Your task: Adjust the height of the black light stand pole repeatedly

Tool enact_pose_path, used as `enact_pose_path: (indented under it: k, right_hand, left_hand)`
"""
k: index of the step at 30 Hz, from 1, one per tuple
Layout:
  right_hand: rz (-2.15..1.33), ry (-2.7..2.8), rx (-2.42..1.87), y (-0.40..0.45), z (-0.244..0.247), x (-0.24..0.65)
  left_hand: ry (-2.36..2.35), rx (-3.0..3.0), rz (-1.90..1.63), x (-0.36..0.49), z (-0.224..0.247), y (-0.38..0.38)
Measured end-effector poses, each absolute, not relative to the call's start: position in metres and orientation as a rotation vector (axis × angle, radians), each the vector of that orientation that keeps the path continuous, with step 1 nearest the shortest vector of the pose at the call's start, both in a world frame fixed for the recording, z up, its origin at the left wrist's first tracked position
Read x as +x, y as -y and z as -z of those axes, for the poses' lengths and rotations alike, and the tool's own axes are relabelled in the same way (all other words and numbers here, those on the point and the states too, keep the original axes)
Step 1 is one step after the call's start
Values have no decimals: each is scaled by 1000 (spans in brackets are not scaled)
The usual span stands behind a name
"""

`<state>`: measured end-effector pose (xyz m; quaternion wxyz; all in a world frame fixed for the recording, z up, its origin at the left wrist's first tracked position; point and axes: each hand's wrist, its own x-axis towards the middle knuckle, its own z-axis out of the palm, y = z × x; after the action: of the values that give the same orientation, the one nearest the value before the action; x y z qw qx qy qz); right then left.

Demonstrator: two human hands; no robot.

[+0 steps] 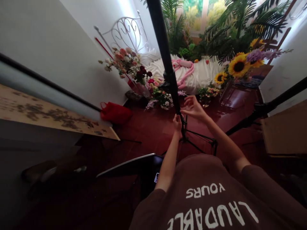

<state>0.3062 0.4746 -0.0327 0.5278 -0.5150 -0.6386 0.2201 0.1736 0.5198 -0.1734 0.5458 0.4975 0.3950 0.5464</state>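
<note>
A black light stand [170, 80] rises in front of me, its tall pole leaning toward the upper left. My left hand [177, 123] is closed at the lower part of the pole, gripping it. Just right of the pole is my right hand [193, 108], its fingers apart and curved. The thumb side reaches close to the pole; whether it touches I cannot tell. The stand's spread legs [200, 135] rest on the dark red floor beneath my hands.
A second black pole [268, 105] slants in from the right beside a cardboard box [285, 131]. Flowers, sunflowers [239, 65] and a white draped bed [203, 73] stand ahead. At left are a red bag [115, 112] and a painted scroll [55, 113]; a dark panel [129, 167] lies below.
</note>
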Motion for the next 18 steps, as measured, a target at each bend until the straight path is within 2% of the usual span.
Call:
enact_pose_path:
  k: [4,8,13,18]
  right_hand:
    - [-252,1654,-1070,-517,-35,268]
    - [-96,1697,-1096,-553,-54,239]
    - [-103,1607,-1143,-563,-34,237]
    - [-223,1495,-1233,-534,33,226]
  left_hand:
    - [-897,1162,-1302,174,173,-519]
    - [-901,1125,-1308,171,168,-518]
    - [-812,969,-1177,163,152,-514]
    - [-681,715,-1120,165,137,-518]
